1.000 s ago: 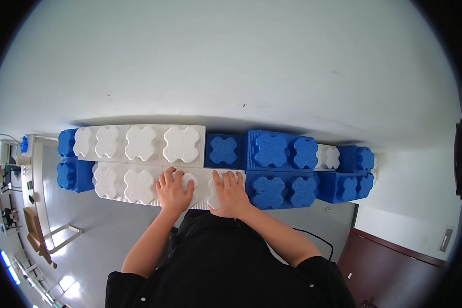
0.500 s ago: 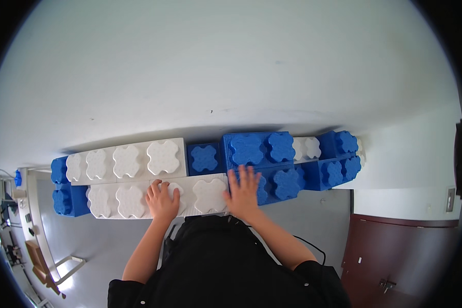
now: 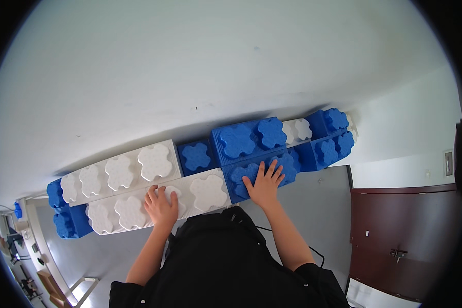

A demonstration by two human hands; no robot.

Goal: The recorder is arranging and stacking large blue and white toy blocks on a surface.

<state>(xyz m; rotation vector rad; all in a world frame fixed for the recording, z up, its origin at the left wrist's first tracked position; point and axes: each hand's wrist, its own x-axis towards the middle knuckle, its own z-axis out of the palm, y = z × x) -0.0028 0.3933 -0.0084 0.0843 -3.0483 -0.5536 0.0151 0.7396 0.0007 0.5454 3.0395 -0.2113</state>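
Note:
Large foam building blocks with clover-shaped studs form a long stack against the wall. My left hand (image 3: 160, 206) rests on the front long white block (image 3: 187, 208), its slightly bent fingers and thumb apart over one stud. Farther right, my right hand (image 3: 265, 188) lies with fingers spread on the front blue block (image 3: 233, 177), partly covering its studs. Behind these are another long white block (image 3: 131, 177), a lower blue block (image 3: 203, 167) and a raised blue block (image 3: 251, 126). Neither hand holds anything loose.
The pale wall (image 3: 215, 61) rises directly behind the stack. More blue blocks (image 3: 313, 154) continue to the right, beside a low white block (image 3: 287, 126). At lower right stands a dark red double door (image 3: 385, 231). A white-framed table (image 3: 41, 220) is at far left.
My right hand has slid rightward from the edge of the white block onto the blue block. My left hand stays on the white one. The view has tilted, so the stack slants up rightward.

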